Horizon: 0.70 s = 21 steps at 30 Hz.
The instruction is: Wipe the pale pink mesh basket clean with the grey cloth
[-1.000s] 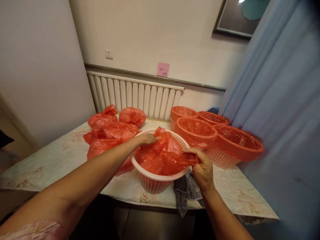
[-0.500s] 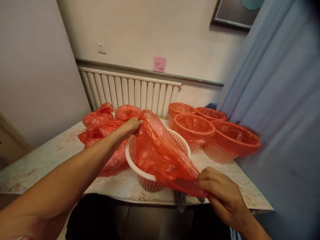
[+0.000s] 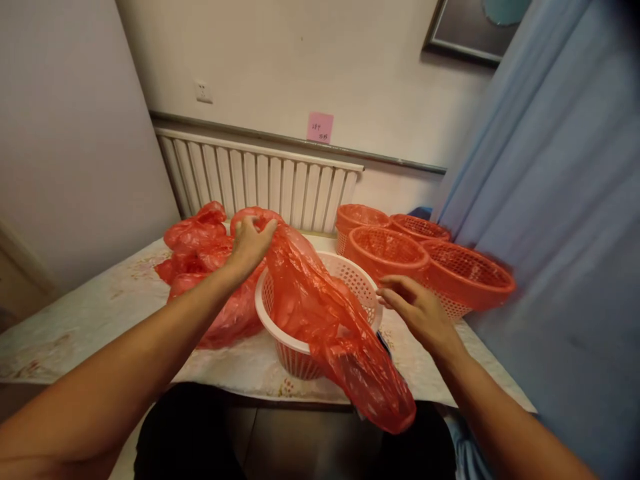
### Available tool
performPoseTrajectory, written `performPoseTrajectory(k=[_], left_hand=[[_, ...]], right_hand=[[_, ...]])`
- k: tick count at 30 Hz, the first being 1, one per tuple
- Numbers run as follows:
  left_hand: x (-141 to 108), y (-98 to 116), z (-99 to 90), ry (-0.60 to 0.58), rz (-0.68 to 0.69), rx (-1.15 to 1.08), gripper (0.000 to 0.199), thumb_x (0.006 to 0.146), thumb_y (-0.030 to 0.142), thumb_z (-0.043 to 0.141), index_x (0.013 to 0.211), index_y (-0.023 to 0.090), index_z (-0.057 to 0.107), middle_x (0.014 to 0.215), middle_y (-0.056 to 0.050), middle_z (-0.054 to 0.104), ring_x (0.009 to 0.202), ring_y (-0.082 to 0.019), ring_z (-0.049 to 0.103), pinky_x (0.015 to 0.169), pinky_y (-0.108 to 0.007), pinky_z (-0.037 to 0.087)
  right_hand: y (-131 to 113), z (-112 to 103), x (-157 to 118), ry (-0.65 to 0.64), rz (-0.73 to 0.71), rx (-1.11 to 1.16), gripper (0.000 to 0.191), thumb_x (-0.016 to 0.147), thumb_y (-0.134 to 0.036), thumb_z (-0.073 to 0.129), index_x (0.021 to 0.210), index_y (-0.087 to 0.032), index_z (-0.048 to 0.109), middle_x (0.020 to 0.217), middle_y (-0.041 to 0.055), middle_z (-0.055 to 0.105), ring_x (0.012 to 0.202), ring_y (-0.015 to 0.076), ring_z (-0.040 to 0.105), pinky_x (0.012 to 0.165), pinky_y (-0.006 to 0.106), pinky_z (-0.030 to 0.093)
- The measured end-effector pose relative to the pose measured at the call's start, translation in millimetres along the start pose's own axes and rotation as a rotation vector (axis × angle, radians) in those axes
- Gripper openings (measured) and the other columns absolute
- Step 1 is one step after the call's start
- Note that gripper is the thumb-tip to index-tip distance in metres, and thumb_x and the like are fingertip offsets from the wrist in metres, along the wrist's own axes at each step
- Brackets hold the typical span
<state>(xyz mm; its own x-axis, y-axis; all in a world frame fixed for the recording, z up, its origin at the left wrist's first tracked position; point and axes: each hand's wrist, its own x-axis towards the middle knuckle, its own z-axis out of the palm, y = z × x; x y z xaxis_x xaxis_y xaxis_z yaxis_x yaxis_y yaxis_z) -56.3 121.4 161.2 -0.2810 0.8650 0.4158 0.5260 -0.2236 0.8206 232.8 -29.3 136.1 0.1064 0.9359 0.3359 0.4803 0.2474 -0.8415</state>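
A thin red plastic bag [image 3: 320, 300] lies across a white perforated basket [image 3: 267, 319], partly inside it. The bag's near end hangs over the front rim and past the table edge. My left hand [image 3: 249, 247] is at the bag's far upper edge, its thumb and forefinger apart with no bag visibly gripped. Beside the basket's right rim, my right hand [image 3: 417, 310] has loosely bent, parted fingers and holds nothing. Left of the basket is a heap of crumpled red plastic bags [image 3: 200, 243].
Several baskets lined with red bags [image 3: 387, 250] stand together at the right rear. A flowered cloth [image 3: 110, 313] covers the table. Behind it is a white radiator [image 3: 270, 177]; a blue curtain [image 3: 550, 220] hangs at the right.
My right hand has let go of the bag and moved up to the basket's right rim. The bag's near end has dropped over the front. My left hand has shifted slightly left, its fingers parting.
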Motion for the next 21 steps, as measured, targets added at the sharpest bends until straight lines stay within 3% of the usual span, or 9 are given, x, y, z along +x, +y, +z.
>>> performPoseTrajectory(k=[2,5,7,9,12,15,18,21], left_hand=[[-4.2,7.0,0.0,0.041,0.061,0.125,0.063,0.078,0.058,0.054,0.123,0.014,0.049,0.127,-0.019,0.055,0.115,-0.033,0.055,0.095,-0.045,0.043],[-8.6,11.2,3.4,-0.071,0.062,0.224,0.069,0.075,0.059,0.06,0.126,0.014,0.046,0.123,-0.02,0.058,0.117,-0.037,0.054,0.094,-0.046,0.042],[-7.7,7.1,6.9,-0.177,0.01,0.235,0.06,0.068,0.047,0.07,0.116,0.016,0.052,0.113,-0.018,0.063,0.112,-0.037,0.057,0.09,-0.045,0.044],[-3.7,-1.3,9.0,-0.27,-0.049,0.195,0.042,0.062,0.028,0.074,0.099,0.017,0.059,0.096,-0.013,0.067,0.098,-0.033,0.063,0.082,-0.04,0.048],[2.7,-13.2,5.5,-0.333,-0.12,0.09,0.022,0.064,0.015,0.065,0.085,0.017,0.059,0.068,-0.003,0.062,0.065,-0.021,0.065,0.063,-0.03,0.05],[3.4,-13.2,-2.7,-0.361,-0.167,-0.024,0.007,0.078,0.022,0.054,0.082,0.016,0.055,0.059,0.0,0.057,0.05,-0.014,0.06,0.055,-0.025,0.05],[-1.2,-2.1,-2.9,-0.387,-0.178,-0.087,0.03,0.087,0.044,0.046,0.086,0.015,0.055,0.065,-0.004,0.061,0.048,-0.015,0.06,0.052,-0.027,0.05],[-5.7,8.9,10.8,-0.312,-0.143,-0.055,0.059,0.077,0.064,0.056,0.108,0.015,0.052,0.084,-0.01,0.066,0.052,-0.019,0.063,0.053,-0.03,0.049]], right_hand=[[-2.3,20.7,22.1,-0.099,0.113,0.054,0.04,0.078,-0.05,0.061,0.101,-0.018,0.063,0.09,0.0068,0.069,0.078,0.0182,0.067,0.07,0.031,0.054],[-0.3,58.3,47.0,-0.328,0.212,0.117,0.035,0.077,-0.05,0.061,0.088,-0.017,0.064,0.08,0.0035,0.068,0.066,0.0142,0.063,0.06,0.026,0.049],[3.6,77.8,57.0,-0.449,0.245,0.191,0.028,0.072,-0.045,0.065,0.076,-0.017,0.063,0.071,0.0005,0.067,0.061,0.0127,0.06,0.058,0.024,0.047],[7.2,86.5,63.2,-0.463,0.275,0.289,0.023,0.064,-0.038,0.07,0.07,-0.018,0.061,0.064,-0.0022,0.065,0.057,0.0119,0.057,0.057,0.024,0.045],[8.8,77.0,71.7,-0.31,0.333,0.436,0.022,0.057,-0.032,0.072,0.068,-0.019,0.058,0.058,-0.0038,0.062,0.051,0.0116,0.054,0.054,0.025,0.044],[6.2,53.5,82.3,-0.192,0.358,0.504,0.024,0.054,-0.031,0.072,0.066,-0.02,0.055,0.053,-0.0041,0.06,0.047,0.0117,0.052,0.051,0.025,0.042],[-0.3,38.2,90.0,-0.166,0.339,0.508,0.027,0.054,-0.033,0.073,0.063,-0.02,0.051,0.051,-0.0046,0.057,0.045,0.0106,0.049,0.048,0.024,0.039],[-12.6,38.9,90.1,-0.203,0.271,0.492,0.029,0.057,-0.038,0.074,0.066,-0.019,0.054,0.053,-0.0044,0.058,0.045,0.0097,0.049,0.047,0.022,0.038]])
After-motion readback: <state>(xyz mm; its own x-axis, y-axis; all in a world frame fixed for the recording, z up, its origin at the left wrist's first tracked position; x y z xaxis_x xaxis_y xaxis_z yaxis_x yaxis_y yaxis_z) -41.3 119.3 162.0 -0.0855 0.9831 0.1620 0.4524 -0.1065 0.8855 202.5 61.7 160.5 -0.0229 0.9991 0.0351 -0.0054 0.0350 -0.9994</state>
